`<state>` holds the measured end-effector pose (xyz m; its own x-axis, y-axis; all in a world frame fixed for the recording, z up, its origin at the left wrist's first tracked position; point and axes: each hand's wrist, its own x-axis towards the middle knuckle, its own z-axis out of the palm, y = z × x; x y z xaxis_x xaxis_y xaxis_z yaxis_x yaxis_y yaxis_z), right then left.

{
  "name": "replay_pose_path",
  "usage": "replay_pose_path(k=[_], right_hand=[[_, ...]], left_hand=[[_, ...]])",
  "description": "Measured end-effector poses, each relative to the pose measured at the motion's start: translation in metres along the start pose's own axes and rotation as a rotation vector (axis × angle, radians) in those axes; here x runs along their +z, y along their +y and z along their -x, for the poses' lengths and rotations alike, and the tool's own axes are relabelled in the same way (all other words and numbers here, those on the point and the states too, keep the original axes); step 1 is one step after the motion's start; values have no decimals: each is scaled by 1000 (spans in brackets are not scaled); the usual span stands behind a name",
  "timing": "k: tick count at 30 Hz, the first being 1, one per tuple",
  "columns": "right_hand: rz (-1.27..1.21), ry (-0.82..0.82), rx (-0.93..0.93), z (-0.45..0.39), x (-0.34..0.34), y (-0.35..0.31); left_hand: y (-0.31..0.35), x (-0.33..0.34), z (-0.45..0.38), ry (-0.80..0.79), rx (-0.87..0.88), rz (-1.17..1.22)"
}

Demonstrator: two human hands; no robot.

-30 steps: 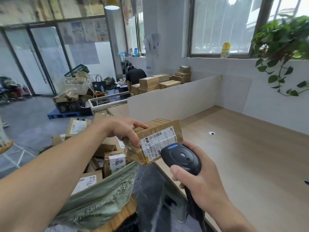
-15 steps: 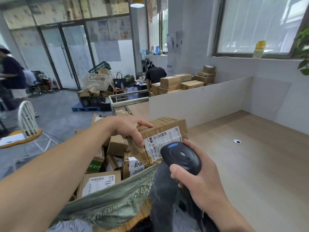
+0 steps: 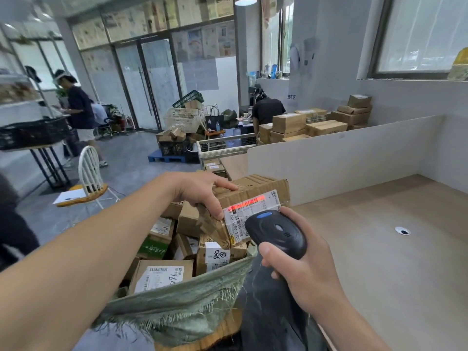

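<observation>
My left hand (image 3: 202,190) grips a worn cardboard parcel (image 3: 255,192) by its left end, holding it in the air over an open green woven sack (image 3: 182,307). A white shipping label (image 3: 249,214) faces me, and a red scan line glows across its barcode. My right hand (image 3: 304,272) grips a black handheld barcode scanner (image 3: 277,231), its head right in front of the label's lower right part and hiding some of it.
The sack holds several labelled cardboard parcels (image 3: 162,273). A wooden tabletop (image 3: 395,249) with a white divider (image 3: 342,158) lies to the right. More boxes (image 3: 311,122) are stacked behind it. A white chair (image 3: 88,178), crates and two people stand on the grey floor to the left.
A red scan line has lit up on the label's barcode. The view has turned left, bringing the chair and a standing person into sight. Both hands keep their hold.
</observation>
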<state>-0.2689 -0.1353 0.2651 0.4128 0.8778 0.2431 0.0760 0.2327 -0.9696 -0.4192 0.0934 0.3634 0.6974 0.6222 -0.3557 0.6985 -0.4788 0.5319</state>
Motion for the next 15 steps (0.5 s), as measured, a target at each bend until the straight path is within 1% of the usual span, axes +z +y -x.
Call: replay_pose_path(k=[5,15], right_hand=[[-19,-33,5,-8,-14,3],[-14,-119,6,-16,-30,2]], left_hand=[[14,3,1,25,-34,-68],[29,8,14,45,-96,-22]])
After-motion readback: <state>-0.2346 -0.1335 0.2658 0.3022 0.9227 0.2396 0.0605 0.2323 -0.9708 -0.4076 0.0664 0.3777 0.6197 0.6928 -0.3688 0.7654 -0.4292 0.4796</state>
